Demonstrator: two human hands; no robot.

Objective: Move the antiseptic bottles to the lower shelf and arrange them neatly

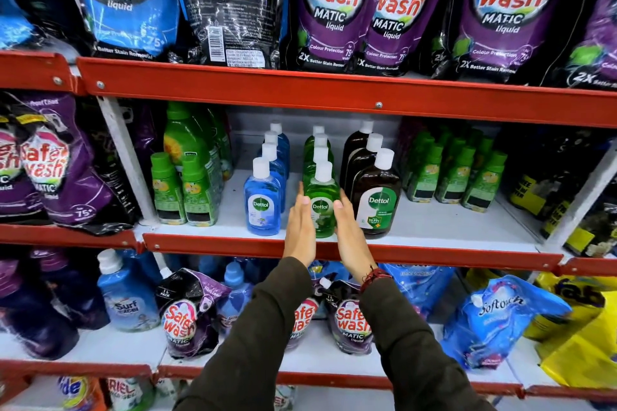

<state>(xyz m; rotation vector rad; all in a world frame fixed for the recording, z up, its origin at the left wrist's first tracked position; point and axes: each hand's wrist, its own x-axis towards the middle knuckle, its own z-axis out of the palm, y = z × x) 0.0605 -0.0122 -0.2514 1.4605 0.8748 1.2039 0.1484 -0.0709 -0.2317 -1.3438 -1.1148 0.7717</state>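
Grip released, left hand [300, 230] and right hand [350, 233] pressed flat against the front green Dettol bottle [322, 207], arranging apparently nearly finished.

Bright, even overhead store light; glare on the glossy pouches [334, 10]; wide-angle bending and soft blur toward the edges.

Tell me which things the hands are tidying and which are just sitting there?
Job: green Dettol bottles, front one between left hand and right hand; blue Dettol bottles; brown Dettol bottles.
Just there: Safewash pouches; small green-capped bottles; Surf Excel bottle; Softouch pouch.
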